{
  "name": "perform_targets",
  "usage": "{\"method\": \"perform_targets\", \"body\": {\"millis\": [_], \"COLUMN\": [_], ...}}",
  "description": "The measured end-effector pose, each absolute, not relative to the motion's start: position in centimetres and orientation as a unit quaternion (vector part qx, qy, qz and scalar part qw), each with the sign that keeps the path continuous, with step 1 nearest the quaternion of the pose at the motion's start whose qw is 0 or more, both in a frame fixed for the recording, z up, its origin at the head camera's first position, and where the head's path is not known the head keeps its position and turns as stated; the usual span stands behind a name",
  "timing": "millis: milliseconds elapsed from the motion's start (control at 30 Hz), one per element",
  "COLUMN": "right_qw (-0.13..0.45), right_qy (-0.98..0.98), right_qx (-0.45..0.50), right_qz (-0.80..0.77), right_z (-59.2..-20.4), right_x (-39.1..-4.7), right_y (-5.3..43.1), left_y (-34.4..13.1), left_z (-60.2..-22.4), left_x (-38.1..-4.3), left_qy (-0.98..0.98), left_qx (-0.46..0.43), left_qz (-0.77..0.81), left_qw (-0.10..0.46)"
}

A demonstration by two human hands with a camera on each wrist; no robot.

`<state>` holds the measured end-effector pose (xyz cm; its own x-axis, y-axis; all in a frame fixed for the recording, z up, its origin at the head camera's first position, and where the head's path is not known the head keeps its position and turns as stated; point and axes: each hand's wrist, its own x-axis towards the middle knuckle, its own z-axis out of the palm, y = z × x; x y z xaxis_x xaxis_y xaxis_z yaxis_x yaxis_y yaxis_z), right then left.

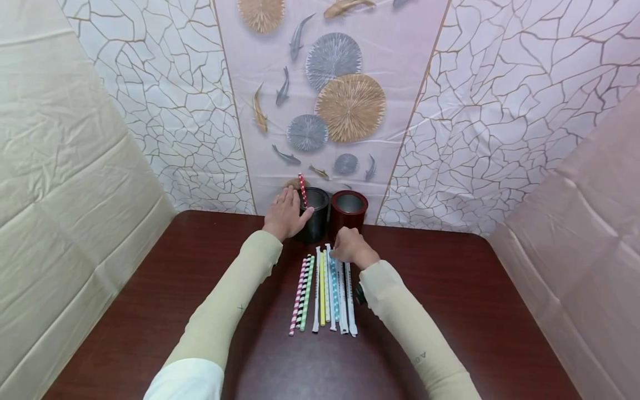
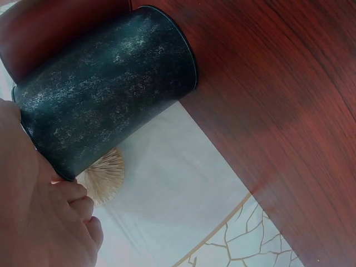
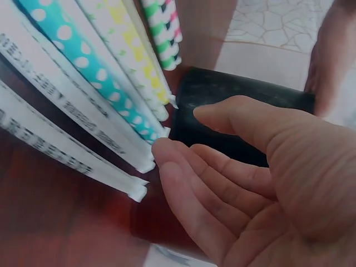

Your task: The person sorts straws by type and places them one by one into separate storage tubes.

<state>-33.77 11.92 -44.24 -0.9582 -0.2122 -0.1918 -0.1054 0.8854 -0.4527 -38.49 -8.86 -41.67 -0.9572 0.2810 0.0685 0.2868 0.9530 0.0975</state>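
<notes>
My left hand rests at the rim of a black cylindrical cup, its fingers extended and its thumb spread along the near side. In that cup stands a red straw with white dots. My right hand is over the far ends of a row of straws, thumb and fingers apart with nothing between them. Closest to its fingertips in the right wrist view is a blue straw with white dots. Paper-wrapped straws, a yellow straw and a pink-striped straw lie in the same row.
A dark red cup stands right beside the black one, at the back of the brown table. Behind them hangs a patterned cloth. A small dark object lies by the right sleeve.
</notes>
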Motion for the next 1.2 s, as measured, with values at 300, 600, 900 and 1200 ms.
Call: {"method": "perform_targets", "body": {"millis": [300,600,900,1200], "right_qw": [0.129,0.122,0.124,0.146], "right_qy": [0.959,0.960,0.962,0.956], "right_qx": [-0.067,-0.059,-0.033,-0.002], "right_qz": [-0.244,-0.244,-0.240,-0.255], "right_z": [-46.6,-47.4,-47.6,-47.5], "right_x": [-34.2,-34.6,-34.6,-34.7], "right_y": [11.9,11.7,10.9,10.7], "left_y": [-8.8,-8.8,-8.7,-8.7], "left_z": [-41.6,-41.5,-41.7,-41.8], "left_x": [-38.5,-38.3,-38.4,-38.4], "left_qy": [-0.988,-0.989,-0.988,-0.988], "left_qx": [-0.142,-0.140,-0.143,-0.143], "left_qz": [-0.054,-0.044,-0.044,-0.043], "left_qw": [0.027,0.029,0.037,0.033]}}
